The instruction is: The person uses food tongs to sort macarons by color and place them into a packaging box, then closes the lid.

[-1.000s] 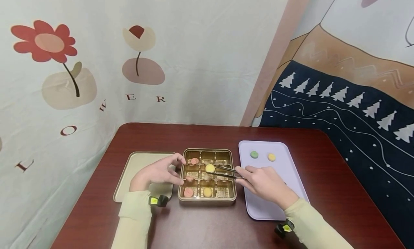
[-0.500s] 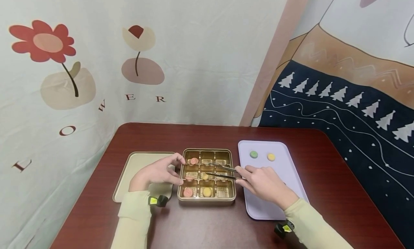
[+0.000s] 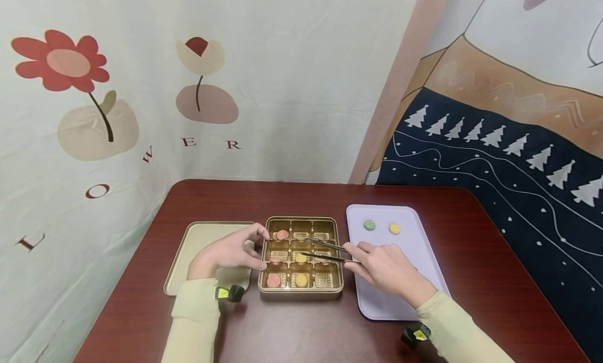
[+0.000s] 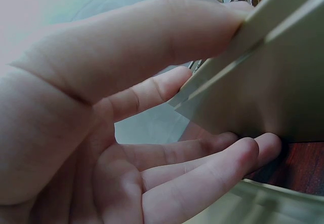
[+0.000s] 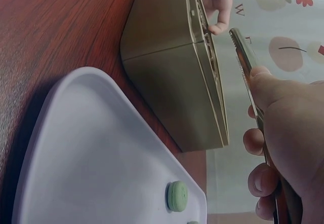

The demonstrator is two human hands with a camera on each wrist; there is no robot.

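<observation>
The gold box point(image 3: 300, 289), a tin split into nine compartments, sits on the dark red table point(image 3: 292, 326) between the two forearms, its front wall nearest the person. In its front row lie a pink sweet point(image 3: 274, 281) at the left and a yellow one point(image 3: 301, 280) in the middle. The left hand point(image 3: 229, 253) grips the box's left wall, thumb over the rim and fingers point(image 4: 212, 168) curled along the outside, as the left wrist view shows. The right hand point(image 3: 383, 268) pinches a pair of metal tongs point(image 3: 325, 251), whose arms reach over the box and stand slightly spread, one tip just beside a yellow sweet point(image 3: 300, 257) lying in the centre compartment; whether it touches cannot be told. Another pink sweet point(image 3: 282, 235) lies in the far left compartment. Left of the box and touching it lies its shallow gold lid point(image 3: 198, 237), under the left hand. To the right lies a lavender tray point(image 3: 377, 305) beneath the right hand, carrying a green sweet point(image 3: 369, 224) and a small yellow sweet point(image 3: 394, 228) near its far edge.
</observation>
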